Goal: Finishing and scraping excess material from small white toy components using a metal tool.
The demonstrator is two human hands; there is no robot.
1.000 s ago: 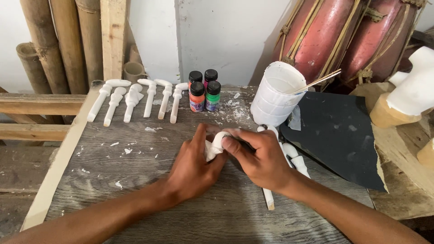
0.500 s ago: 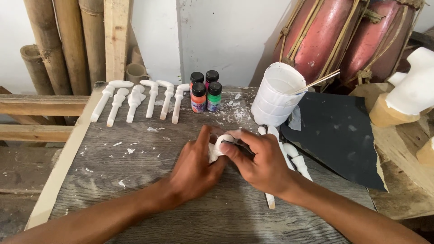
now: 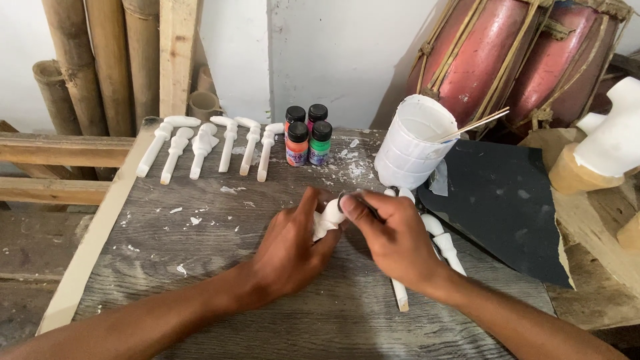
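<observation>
My left hand (image 3: 290,248) grips a small white carved piece (image 3: 328,219) over the grey wooden table (image 3: 200,260). My right hand (image 3: 393,237) presses a small dark scrap, likely sandpaper (image 3: 348,198), against the top of that piece with thumb and fingers. Under my right hand lie more white carved pieces (image 3: 443,241), partly hidden. Several finished white pieces (image 3: 200,147) lie in a row at the back left.
Small paint bottles (image 3: 307,137) stand at the back centre. A white-coated cup (image 3: 417,143) with a thin stick stands right of them. A dark sandpaper sheet (image 3: 507,207) covers the right side. Bamboo poles, red drums (image 3: 493,60) and white flakes surround the table.
Both hands stayed together on the white piece; my right fingers shifted slightly over its top. The view drifted a little.
</observation>
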